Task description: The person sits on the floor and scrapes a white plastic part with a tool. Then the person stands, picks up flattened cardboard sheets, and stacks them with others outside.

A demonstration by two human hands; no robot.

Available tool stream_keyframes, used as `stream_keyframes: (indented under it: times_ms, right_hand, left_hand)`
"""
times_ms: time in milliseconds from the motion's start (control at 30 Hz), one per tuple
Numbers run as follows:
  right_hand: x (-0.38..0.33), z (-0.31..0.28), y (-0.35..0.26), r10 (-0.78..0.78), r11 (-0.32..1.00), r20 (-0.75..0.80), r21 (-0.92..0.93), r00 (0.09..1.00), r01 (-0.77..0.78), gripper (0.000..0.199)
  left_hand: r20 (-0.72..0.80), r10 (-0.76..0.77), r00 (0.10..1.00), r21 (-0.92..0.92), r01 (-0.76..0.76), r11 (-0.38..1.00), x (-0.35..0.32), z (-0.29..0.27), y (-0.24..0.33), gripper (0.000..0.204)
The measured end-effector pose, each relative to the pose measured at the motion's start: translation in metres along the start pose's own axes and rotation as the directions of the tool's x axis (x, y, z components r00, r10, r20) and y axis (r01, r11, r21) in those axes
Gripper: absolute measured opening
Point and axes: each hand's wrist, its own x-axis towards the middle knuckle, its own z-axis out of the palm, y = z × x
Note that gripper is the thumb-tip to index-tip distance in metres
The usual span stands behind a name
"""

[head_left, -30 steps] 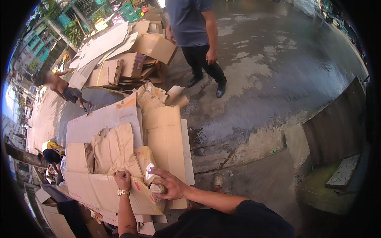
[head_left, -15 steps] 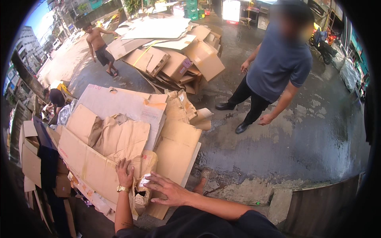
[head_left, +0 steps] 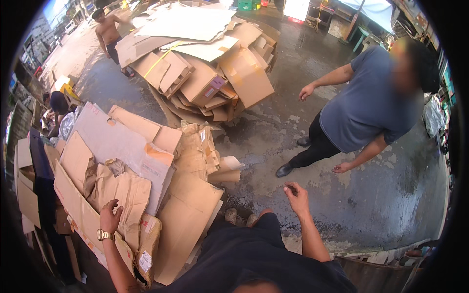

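My left hand (head_left: pixel 111 218), with a gold watch (head_left: pixel 104 235) on the wrist, is at the crumpled brown cardboard (head_left: pixel 128 191) on the near stack. Its fingers are slightly bent and apart, with nothing gripped; whether they touch the cardboard I cannot tell. Below it, a narrow flattened box (head_left: pixel 148 242) with a white label lies along the stack's near edge. Above the wet ground to the right, my right hand (head_left: pixel 298 200) is raised away from the cardboard, fingers loosely curled and no object seen in it. A large flat sheet (head_left: pixel 188 207) lies between the stack and my body.
A bigger heap of flattened boxes (head_left: pixel 200 80) stands beyond the stack. At right, a person in a blue shirt (head_left: pixel 371 97) stands on wet concrete (head_left: pixel 381 195). A shirtless person (head_left: pixel 108 31) stands far left; another person (head_left: pixel 59 103) bends behind the stack. More cardboard (head_left: pixel 29 205) leans at left.
My right hand has left the labelled box and swung up to the right. My left hand has lifted slightly from its flat press. The blue-shirted person has shifted right, and my view has turned.
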Motion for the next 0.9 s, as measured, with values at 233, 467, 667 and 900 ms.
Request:
stream_keyframes:
  times_ms: [233, 467, 667, 900]
  right_hand:
    - [0.138, -0.016, 0.02, 0.092, 0.995, 0.207, 0.016, 0.974, -0.097, 0.028]
    - [0.271, -0.088, 0.052, -0.01, 0.99, 0.476, -0.118, 0.879, 0.076, 0.033]
    - [0.402, -0.111, 0.054, -0.054, 0.964, 0.531, -0.195, 0.846, 0.184, 0.032]
    - [0.53, -0.068, 0.027, -0.047, 0.994, 0.524, -0.056, 0.85, 0.09, 0.032]
  left_hand:
    - [-0.041, 0.104, 0.994, 0.117, -0.099, 0.988, 0.06, -0.014, 0.166, 0.033]
    - [0.1, 0.02, 0.995, -0.341, 0.015, 0.94, 0.111, 0.111, 0.388, 0.03]
    - [0.352, 0.042, 0.935, -0.545, 0.169, 0.821, 0.119, 0.244, 0.505, 0.031]
    - [0.499, -0.025, 0.866, -0.396, 0.254, 0.883, 0.218, 0.33, 0.543, 0.04]
